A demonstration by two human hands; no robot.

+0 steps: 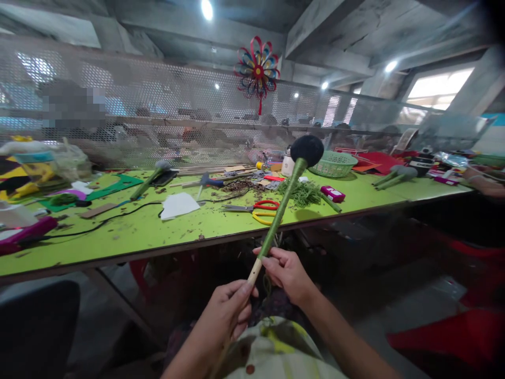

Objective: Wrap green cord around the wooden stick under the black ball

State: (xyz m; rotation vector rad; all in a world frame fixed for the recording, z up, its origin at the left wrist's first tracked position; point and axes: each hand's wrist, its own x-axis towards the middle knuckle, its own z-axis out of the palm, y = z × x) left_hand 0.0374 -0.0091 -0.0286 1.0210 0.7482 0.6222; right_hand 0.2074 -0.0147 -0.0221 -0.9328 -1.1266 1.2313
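A long wooden stick [255,271] slants up and away from me over the table edge. Green yarn [282,208] is wound tightly round most of its length, and a dark round head [306,151] tops it. My left hand [232,308] is closed round the bare pale lower end. Just above, my right hand [288,273] pinches at the lower edge of the winding, where a loose green strand hangs below the fingers. Scissors [254,207] with red and yellow handles lie on the table beyond, beside a heap of green yarn [302,192].
The green table [138,237] holds white paper [179,206], a black cord, a hammer [209,180] and dark scraps. A green basket [333,164] and similar green-wrapped stems [394,176] stand farther right. Behind rises a perforated metal screen [158,100]. A red stool [453,337] is at lower right.
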